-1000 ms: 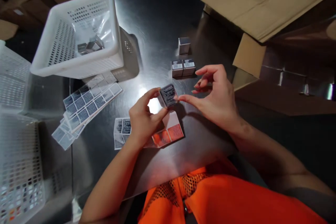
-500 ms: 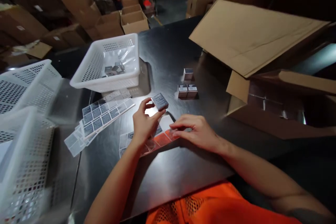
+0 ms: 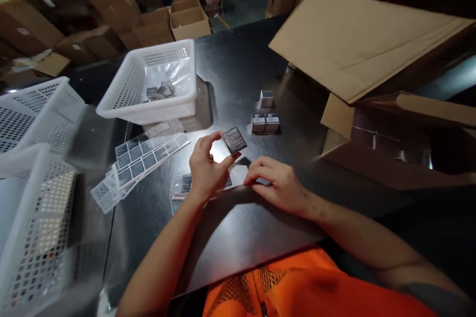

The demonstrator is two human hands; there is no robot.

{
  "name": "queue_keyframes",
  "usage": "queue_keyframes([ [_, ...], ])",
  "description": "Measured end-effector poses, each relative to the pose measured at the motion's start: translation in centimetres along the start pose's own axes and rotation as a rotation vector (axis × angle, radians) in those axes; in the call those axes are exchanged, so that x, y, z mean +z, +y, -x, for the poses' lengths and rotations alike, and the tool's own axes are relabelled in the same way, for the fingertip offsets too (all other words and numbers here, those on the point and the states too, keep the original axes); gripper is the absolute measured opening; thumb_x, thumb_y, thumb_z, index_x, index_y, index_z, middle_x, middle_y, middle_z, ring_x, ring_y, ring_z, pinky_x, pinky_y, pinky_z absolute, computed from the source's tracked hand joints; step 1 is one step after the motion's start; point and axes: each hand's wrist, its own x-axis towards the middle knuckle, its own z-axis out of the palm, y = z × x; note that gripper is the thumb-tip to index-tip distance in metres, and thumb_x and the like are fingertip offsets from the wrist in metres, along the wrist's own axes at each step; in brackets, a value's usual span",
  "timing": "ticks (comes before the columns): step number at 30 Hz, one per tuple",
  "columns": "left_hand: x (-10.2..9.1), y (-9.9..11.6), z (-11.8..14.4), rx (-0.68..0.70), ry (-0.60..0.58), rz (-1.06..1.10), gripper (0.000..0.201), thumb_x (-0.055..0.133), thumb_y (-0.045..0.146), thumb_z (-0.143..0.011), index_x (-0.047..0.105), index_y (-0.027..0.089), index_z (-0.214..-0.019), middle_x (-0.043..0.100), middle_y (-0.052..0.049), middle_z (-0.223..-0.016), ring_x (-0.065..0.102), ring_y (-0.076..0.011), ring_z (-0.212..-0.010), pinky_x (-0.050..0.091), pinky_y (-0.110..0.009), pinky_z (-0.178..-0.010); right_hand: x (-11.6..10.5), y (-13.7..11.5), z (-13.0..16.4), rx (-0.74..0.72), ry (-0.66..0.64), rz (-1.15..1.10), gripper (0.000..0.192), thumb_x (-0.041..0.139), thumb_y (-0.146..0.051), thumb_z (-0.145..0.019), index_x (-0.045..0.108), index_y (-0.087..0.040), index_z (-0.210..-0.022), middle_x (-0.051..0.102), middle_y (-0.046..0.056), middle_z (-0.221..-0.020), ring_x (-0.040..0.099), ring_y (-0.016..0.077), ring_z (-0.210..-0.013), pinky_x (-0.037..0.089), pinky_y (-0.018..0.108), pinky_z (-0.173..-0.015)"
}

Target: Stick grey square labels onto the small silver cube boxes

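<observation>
My left hand (image 3: 206, 171) grips a small dark box (image 3: 234, 140) between thumb and fingers, its printed face turned up toward me. The box is raised above the metal table. Below it lies a sheet of square labels (image 3: 238, 175), partly covered by my left hand and forearm. My right hand (image 3: 277, 183) pinches the right end of this sheet with thumb and forefinger. To the left, more label sheets (image 3: 143, 159) are fanned out in a loose pile. Beyond my right hand, two small boxes (image 3: 265, 123) stand side by side, with a single box (image 3: 267, 99) behind them.
A white plastic basket (image 3: 147, 115) holding several small boxes and clear plastic stands behind the label pile. More white baskets (image 3: 40, 218) line the left side. At the right, a large open carton (image 3: 357, 44) reaches over the table (image 3: 238, 247). Cartons (image 3: 189, 22) are stacked in the background.
My left hand has tilted the small box, showing more of its printed face, and shifted slightly right. The label sheet under my hands has changed angle and lost its orange reflection.
</observation>
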Motion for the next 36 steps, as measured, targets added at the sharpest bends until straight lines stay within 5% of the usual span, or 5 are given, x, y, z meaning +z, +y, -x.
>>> queue_keyframes([
  [9,-0.7,-0.7,-0.7,-0.090,0.042,-0.031,0.050,0.084,0.028,-0.066,0.071,0.023,-0.114,0.073,-0.002,-0.109,0.066,-0.0182,-0.092,0.046,-0.023,-0.062,-1.0,-1.1,-0.1,-0.389,0.089,0.040,0.015,0.059,-0.019,-0.101,0.073,-0.017,-0.097,0.075,0.007,-0.091,0.064,0.0196,-0.094,0.055,0.031,-0.080],
  [17,0.1,0.6,0.6,-0.187,-0.398,0.241,0.054,0.076,0.023,-0.062,0.063,0.024,-0.115,0.072,0.000,-0.107,0.036,-0.0016,-0.041,0.026,-0.020,-0.040,-4.6,1.1,-1.5,0.485,0.330,-0.764,0.032,0.089,-0.040,-0.076,0.066,-0.025,-0.091,0.067,-0.005,-0.077,0.067,0.0101,-0.069,0.056,0.024,-0.070],
  [24,1.2,1.6,1.8,-0.396,-0.577,0.543,0.053,0.068,0.022,-0.062,0.048,0.025,-0.111,0.067,0.003,-0.093,0.029,0.0008,-0.038,0.019,-0.017,-0.037,-4.4,1.7,-1.5,0.591,0.251,-0.714,0.061,0.089,-0.051,-0.069,0.050,-0.026,-0.109,0.055,-0.005,-0.084,0.065,0.0129,-0.075,0.060,0.030,-0.071],
  [29,1.8,1.4,2.7,-0.211,-0.419,0.249,0.050,0.072,0.022,-0.062,0.056,0.024,-0.109,0.069,0.000,-0.105,0.035,0.0004,-0.038,0.023,-0.018,-0.036,-1.3,0.8,-0.8,0.514,0.448,-0.315,0.106,0.098,-0.036,-0.048,0.033,-0.031,-0.131,0.042,0.006,-0.127,0.063,0.0226,-0.110,0.060,0.041,-0.093],
  [36,1.5,0.9,3.2,0.251,-0.374,-0.036,0.050,0.067,0.012,-0.071,0.063,0.024,-0.119,0.073,-0.008,-0.116,0.072,-0.0239,-0.094,0.057,-0.030,-0.066,-0.1,0.9,-1.0,0.607,0.518,-0.477,0.103,0.092,-0.029,-0.055,0.024,-0.035,-0.131,0.037,0.006,-0.129,0.068,0.0144,-0.085,0.065,0.035,-0.072],
])
